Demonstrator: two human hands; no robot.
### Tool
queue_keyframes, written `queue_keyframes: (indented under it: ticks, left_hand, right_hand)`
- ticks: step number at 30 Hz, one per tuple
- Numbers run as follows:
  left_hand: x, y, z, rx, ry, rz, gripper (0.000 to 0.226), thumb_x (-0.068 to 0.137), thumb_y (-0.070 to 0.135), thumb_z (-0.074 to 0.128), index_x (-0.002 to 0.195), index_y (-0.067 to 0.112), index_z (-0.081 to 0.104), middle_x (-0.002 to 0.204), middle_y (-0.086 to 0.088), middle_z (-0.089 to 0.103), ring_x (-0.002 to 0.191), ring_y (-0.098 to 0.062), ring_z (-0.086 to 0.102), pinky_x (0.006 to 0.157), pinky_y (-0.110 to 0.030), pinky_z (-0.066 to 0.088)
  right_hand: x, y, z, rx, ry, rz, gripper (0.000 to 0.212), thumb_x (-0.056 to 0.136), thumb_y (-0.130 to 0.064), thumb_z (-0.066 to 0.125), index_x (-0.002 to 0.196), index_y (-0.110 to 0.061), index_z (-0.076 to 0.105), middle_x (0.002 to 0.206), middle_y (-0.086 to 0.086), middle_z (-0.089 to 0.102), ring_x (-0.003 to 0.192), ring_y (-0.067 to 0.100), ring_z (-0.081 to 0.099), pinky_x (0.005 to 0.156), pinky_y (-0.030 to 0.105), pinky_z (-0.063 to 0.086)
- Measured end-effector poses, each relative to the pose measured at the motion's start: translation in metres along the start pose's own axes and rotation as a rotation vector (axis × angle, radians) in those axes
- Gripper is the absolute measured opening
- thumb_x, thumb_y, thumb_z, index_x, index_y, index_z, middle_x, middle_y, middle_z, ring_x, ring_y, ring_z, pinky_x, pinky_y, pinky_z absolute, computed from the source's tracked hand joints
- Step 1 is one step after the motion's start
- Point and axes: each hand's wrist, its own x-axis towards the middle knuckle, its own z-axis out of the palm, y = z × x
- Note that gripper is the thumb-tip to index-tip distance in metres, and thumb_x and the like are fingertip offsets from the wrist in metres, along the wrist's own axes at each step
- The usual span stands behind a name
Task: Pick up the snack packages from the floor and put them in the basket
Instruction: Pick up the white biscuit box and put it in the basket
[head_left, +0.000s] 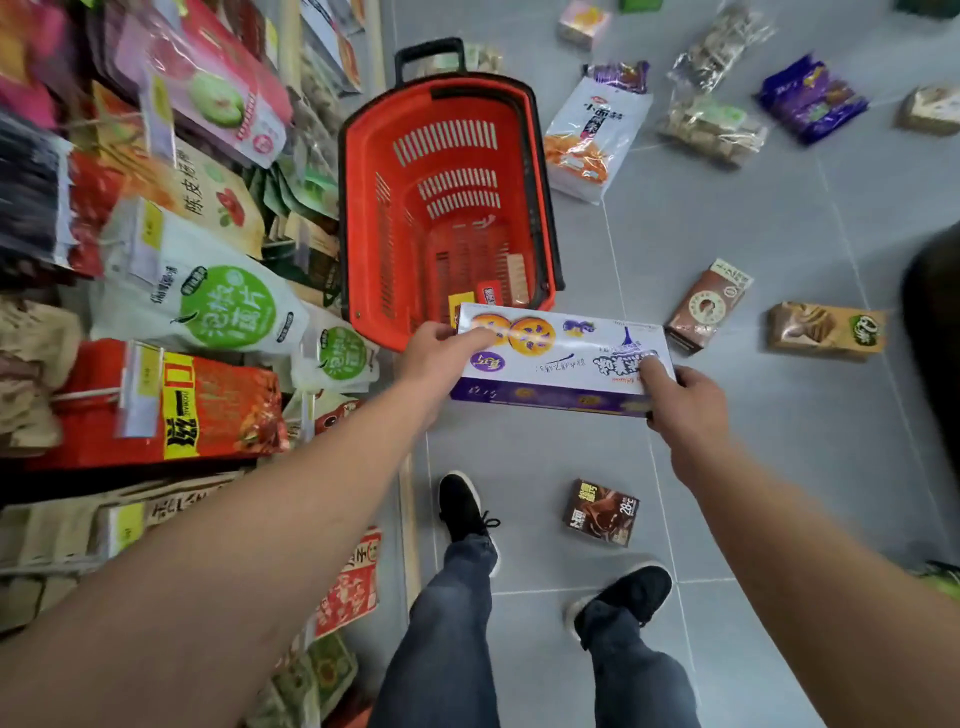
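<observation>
Your left hand (441, 349) and right hand (683, 397) each grasp an end of the purple biscuit box (563, 358) at the red basket's (363, 208) near rim; small packets (488, 296) lie inside.

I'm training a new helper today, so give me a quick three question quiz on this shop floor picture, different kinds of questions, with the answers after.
1. True or false: both the left hand and the right hand hold the white and purple biscuit box.
2. Multiple choice: the red basket stands A) on a shelf, B) on the floor beside the shelves, C) on a table.
3. Fill in: the small dark brown chocolate box lies on the floor near the person's ____.

Key: 1 true. 2 B. 3 feet; it lies just ahead of the right shoe.
</observation>
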Motion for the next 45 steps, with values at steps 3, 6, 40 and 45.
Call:
queue_keyframes:
  ticks: [3,6,40,45]
  left_hand:
    - [0.015,0.026,-0.049,-0.205,-0.089,-0.041,0.044,0.06,0.025,0.081,0.097,0.005,0.069,0.091,-0.018,0.076,0.079,-0.03,0.074,0.084,-0.057,0.056]
    - [0.034,0.047,-0.091,-0.342,-0.16,-0.106,0.028,0.079,0.014,0.071,0.106,0.004,0.07,0.098,-0.021,0.074,0.079,-0.031,0.073,0.074,-0.047,0.059]
    - [0.33,-0.024,-0.084,0.122,0.131,-0.075,0.055,0.07,0.038,0.083,0.114,0.023,0.055,0.097,0.007,0.067,0.086,-0.012,0.066,0.076,-0.03,0.053]
    - [0.359,-0.054,-0.063,0.037,0.041,-0.126,0.045,0.078,0.037,0.078,0.115,0.023,0.055,0.102,0.005,0.068,0.092,-0.016,0.068,0.085,-0.044,0.057]
  right_hand:
    - [-0.004,-0.031,0.052,0.0,-0.051,0.016,0.026,0.088,-0.043,0.059,0.086,-0.018,0.066,0.085,0.0,0.072,0.08,0.022,0.065,0.078,0.042,0.055]
    - [-0.006,-0.059,0.101,0.014,-0.092,0.029,0.023,0.092,-0.039,0.058,0.087,-0.018,0.063,0.09,0.001,0.071,0.08,0.019,0.065,0.078,0.039,0.055]
    - [0.173,-0.075,0.385,-0.472,-0.895,0.088,0.06,0.084,-0.005,0.068,0.138,-0.027,0.051,0.109,-0.016,0.064,0.094,0.013,0.068,0.072,0.017,0.053]
    - [0.191,-0.053,0.394,-0.441,-0.897,0.145,0.055,0.08,0.004,0.071,0.126,-0.022,0.056,0.093,-0.017,0.064,0.073,-0.001,0.063,0.061,0.008,0.05]
